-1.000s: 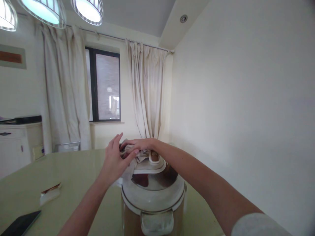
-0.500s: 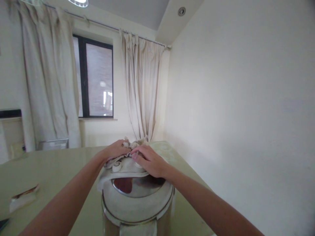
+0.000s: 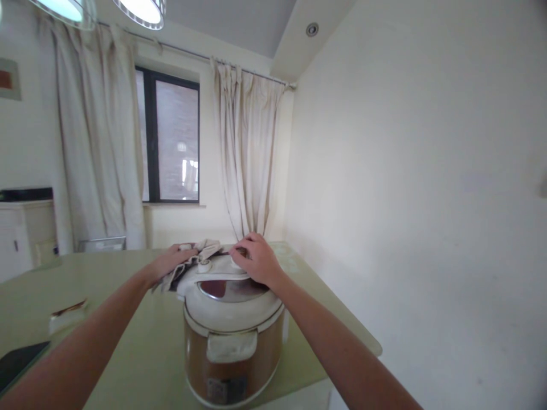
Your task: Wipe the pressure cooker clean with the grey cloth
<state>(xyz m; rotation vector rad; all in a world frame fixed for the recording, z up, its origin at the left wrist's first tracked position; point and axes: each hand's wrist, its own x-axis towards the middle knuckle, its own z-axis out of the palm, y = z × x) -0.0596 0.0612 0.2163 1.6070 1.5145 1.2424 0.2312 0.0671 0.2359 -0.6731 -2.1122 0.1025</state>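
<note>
A white and tan electric pressure cooker [image 3: 233, 356] stands upright on the table, its lid [image 3: 231, 307] on top. At the lid's far left, my left hand [image 3: 168, 265] is closed on a crumpled, light cloth [image 3: 207, 249] that hangs over the lid's edge. My right hand [image 3: 258, 259] rests at the back right of the lid, its fingers curled over a white knob there; the fingertips are partly hidden. Between the hands, another round white knob [image 3: 205, 265] rises from the lid.
The greenish glass-topped table [image 3: 141, 341] ends along a white wall [image 3: 405, 171] on the right. A dark flat object [image 3: 19, 361] and a small white packet [image 3: 68, 316] lie to the left. Curtains [image 3: 245, 148] and a window [image 3: 177, 139] are behind.
My left hand has moved left with the cloth, away from my right hand. My right hand remains at the lid's back right. The view has shifted, showing more of the cooker's front.
</note>
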